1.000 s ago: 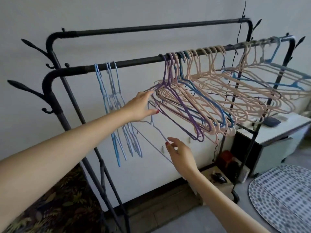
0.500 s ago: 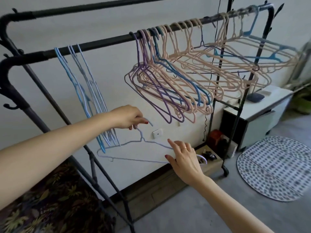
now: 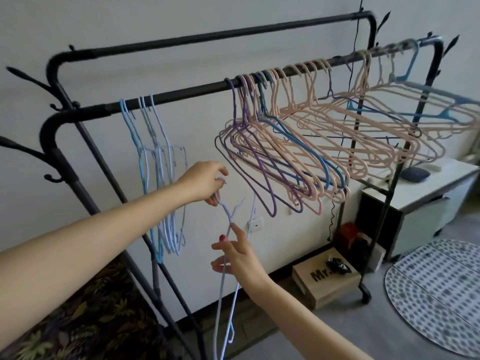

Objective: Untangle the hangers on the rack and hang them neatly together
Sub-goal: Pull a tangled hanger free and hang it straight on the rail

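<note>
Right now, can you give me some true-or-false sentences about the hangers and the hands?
1. The left hand pinches the hook of a pale lilac hanger. True.
2. The pale lilac hanger hangs on the front rail. False: it is off the rail, held in the air.
3. A small bunch of light blue hangers hangs left of the hands. True.
4. The right hand is holding the cardboard box. False: its fingers touch the lilac hanger.
5. The back rail is full of hangers. False: none hang there.
</note>
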